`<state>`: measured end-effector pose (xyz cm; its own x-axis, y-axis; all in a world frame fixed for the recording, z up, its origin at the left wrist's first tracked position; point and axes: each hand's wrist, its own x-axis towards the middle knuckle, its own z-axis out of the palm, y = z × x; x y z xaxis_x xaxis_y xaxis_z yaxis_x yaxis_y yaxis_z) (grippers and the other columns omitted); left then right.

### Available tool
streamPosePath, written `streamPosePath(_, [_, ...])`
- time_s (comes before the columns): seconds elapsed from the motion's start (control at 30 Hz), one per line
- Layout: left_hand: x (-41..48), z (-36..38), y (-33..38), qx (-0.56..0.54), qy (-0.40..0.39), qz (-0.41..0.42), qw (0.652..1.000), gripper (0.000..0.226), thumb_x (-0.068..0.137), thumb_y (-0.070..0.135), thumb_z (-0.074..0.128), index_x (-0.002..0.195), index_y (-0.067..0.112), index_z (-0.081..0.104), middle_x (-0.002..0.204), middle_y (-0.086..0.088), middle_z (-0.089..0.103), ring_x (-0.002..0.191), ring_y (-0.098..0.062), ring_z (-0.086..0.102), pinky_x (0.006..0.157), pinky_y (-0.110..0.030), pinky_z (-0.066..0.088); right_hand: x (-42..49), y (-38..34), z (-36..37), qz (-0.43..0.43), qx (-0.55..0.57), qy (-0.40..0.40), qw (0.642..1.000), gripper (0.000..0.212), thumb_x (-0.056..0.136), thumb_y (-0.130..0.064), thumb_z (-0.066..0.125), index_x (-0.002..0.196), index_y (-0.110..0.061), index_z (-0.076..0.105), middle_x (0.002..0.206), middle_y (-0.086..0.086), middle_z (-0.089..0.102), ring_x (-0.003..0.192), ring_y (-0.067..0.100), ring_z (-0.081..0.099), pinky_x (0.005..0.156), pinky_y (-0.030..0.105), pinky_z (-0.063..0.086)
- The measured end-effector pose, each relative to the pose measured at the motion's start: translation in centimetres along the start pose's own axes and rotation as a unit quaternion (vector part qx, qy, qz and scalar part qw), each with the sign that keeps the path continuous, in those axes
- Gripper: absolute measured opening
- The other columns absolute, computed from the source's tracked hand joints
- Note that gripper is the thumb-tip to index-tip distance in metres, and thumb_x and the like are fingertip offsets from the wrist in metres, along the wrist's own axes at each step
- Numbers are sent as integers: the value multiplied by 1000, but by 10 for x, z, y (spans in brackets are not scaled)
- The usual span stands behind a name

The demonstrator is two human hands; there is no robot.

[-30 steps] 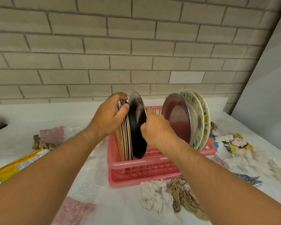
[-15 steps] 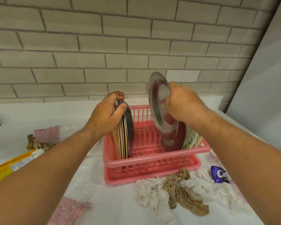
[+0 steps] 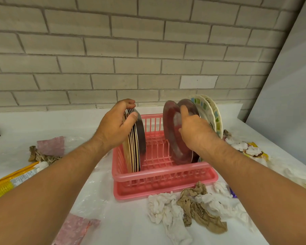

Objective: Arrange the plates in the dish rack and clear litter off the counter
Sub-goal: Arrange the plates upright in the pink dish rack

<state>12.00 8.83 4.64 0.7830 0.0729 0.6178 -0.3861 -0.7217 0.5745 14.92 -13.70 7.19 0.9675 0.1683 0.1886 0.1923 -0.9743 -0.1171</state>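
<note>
Clamping a stack of upright plates (image 3: 133,138) at the pink plastic dish rack (image 3: 163,175)'s left end, left hand (image 3: 113,128) grip closed on rims. Right hand (image 3: 194,133) grips round steel plate (image 3: 173,133) upright, w/ crumpled tissue litter (image 3: 166,207) on white surface (image 3: 127,225).

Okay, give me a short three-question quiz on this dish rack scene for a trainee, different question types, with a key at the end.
1. True or false: the pink dish rack stands on the counter with its middle slots free.
2. Multiple choice: what does the left hand grip? A) a crumpled tissue B) the stack of upright plates at the rack's left end C) the yellow wrapper
3. Fill in: the right hand rests on a ____ plate that stands on edge in the rack's right half.

Key: 1 true. 2 B. 3 metal; it stands in front of the patterned plates. Crumpled paper is still on the counter in front of the rack.
</note>
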Motion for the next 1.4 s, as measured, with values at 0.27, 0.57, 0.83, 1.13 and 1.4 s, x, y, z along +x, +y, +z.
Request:
streamPosePath(0.27, [1,1,-1,-7,-7,-1,1000,34,94,38,44,126,25,49,121,25,47,100,14,45,72,0,33,0,9,-13,-44,-120,77,989,27,95,-29,52,118,-15,49,81,0,55,66,21,45,49,31,29])
streamPosePath(0.57, [2,3,-4,-1,-13,6,1000,34,95,40,44,126,28,49,124,28,45,102,24,40,81,-3,30,-4,11,-18,-24,-24,52,998,54,92,-17,51,141,-24,27,99,10,59,79,28,56,55,34,46])
streamPosePath(0.83, [2,3,-3,-2,-14,10,1000,35,94,41,43,125,27,49,123,28,45,101,21,42,78,-3,30,-5,17,-19,-32,-77,79,993,60,93,-44,54,143,-24,29,105,7,60,75,24,51,44,27,24])
streamPosePath(1.13, [1,3,-4,0,-15,7,1000,34,94,43,42,125,29,48,123,28,45,102,27,39,77,-3,30,-14,17,-19,-40,-93,82,992,48,94,-46,49,134,-20,38,80,-1,44,67,21,46,43,26,27])
streamPosePath(1.4, [1,3,-4,-24,-10,3,1000,32,98,31,37,126,25,52,128,21,49,114,7,43,88,-5,30,-24,-18,-31,-157,66,120,978,46,94,-55,39,125,-26,53,97,-1,63,86,20,61,65,33,52])
